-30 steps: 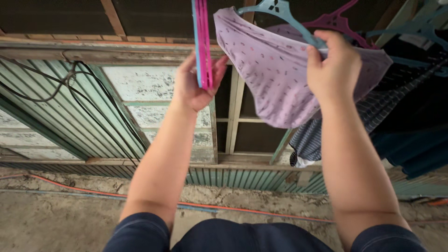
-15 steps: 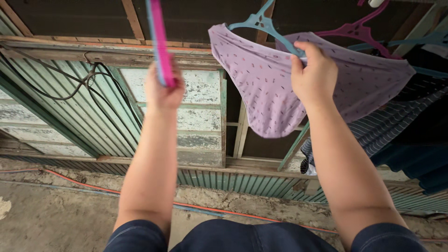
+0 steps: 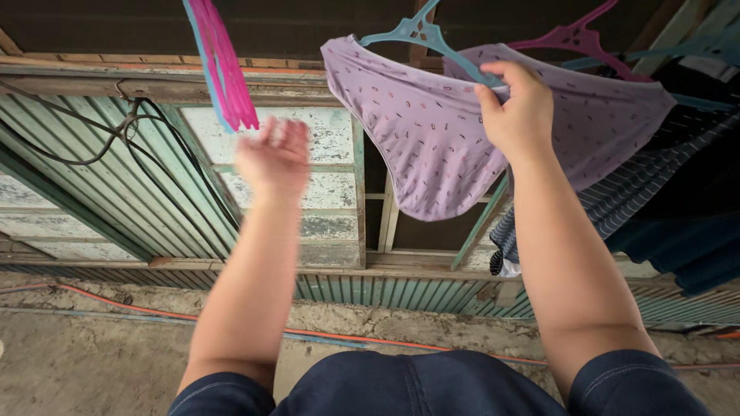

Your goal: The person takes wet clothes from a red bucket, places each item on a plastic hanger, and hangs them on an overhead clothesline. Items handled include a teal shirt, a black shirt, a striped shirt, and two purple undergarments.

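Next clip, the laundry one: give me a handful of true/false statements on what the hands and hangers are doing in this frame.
1. The right hand grips the lilac garment at the blue hanger. True.
2. The left hand clasps the pink hangers. False: it is open just below them, blurred, not gripping.
3. The lilac garment lies on the ground. False: it hangs from the blue hanger.
4. An orange cable runs along the ground. True.
5. A second pink hanger shows behind the lilac garment. True.

Above you, the teal plastic hanger [image 3: 416, 32] carries the lilac patterned cloth [image 3: 432, 131]. Right of it, the pink plastic hanger [image 3: 574, 37] hangs.
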